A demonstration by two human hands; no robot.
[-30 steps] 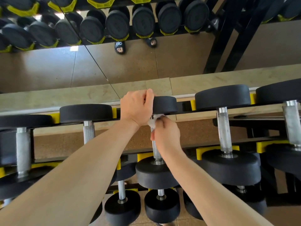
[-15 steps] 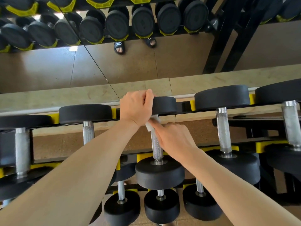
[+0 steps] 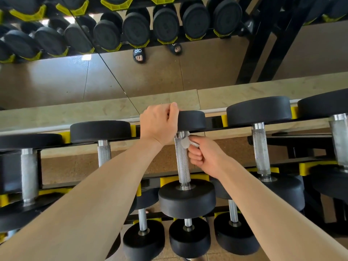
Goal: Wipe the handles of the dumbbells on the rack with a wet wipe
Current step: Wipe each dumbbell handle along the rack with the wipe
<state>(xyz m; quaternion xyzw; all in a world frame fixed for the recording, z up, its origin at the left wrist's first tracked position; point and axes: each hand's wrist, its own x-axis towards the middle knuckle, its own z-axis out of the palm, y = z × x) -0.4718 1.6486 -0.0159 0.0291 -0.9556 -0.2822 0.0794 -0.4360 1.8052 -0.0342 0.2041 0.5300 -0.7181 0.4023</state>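
A black dumbbell with a knurled steel handle (image 3: 182, 166) lies on the top tier of the rack, pointing away from me. My left hand (image 3: 158, 123) grips its far head (image 3: 192, 120) from the left side. My right hand (image 3: 205, 156) curls around the upper part of the handle from the right and holds a crumpled white wet wipe (image 3: 186, 143) against the steel just under the far head. The near head (image 3: 187, 197) sits below my hands. Most of the wipe is hidden inside my fingers.
Neighbouring dumbbells lie on either side, one to the left (image 3: 104, 153) and one to the right (image 3: 260, 151). Smaller dumbbells (image 3: 189, 238) fill the lower tier. Yellow cradles (image 3: 267, 169) hold the heads. A mirror (image 3: 131, 76) behind the rack reflects more dumbbells and sandalled feet.
My right hand has turned around the handle, from on top of it to its right side, keeping the wipe near the top. My left hand has stayed on the far head.
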